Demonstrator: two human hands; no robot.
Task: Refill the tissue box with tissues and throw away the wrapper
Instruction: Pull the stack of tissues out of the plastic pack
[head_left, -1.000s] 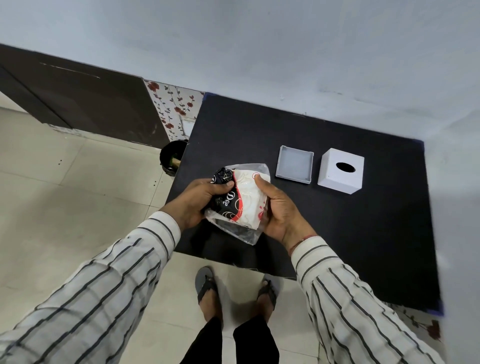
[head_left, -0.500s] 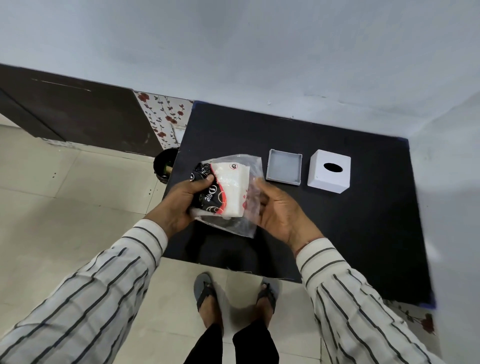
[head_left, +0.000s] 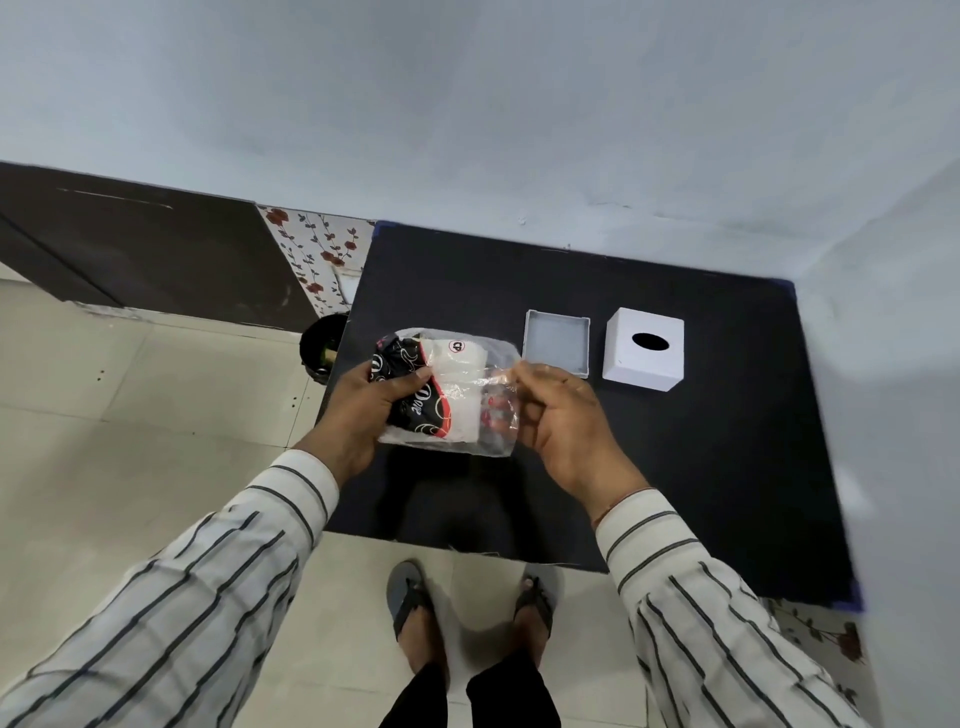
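I hold a tissue pack (head_left: 447, 395) in a clear plastic wrapper printed black, red and white, above the black table (head_left: 675, 467). My left hand (head_left: 369, 410) grips its dark left end. My right hand (head_left: 566, 415) pinches the loose clear edge of the wrapper (head_left: 498, 410) on the right side. The white tissue box cover (head_left: 644, 349), with an oval slot on top, stands on the table to the right. Its shallow grey base tray (head_left: 557, 343) lies open just left of it.
A dark round bin (head_left: 318, 343) stands on the tiled floor at the table's left edge. A pale wall runs behind the table and along its right side. A dark cabinet lines the far left. My sandalled feet stand at the table's front edge.
My right hand has let go of the pack's side and moved right, pulling the clear wrapper edge out. The left hand keeps its hold on the dark end.
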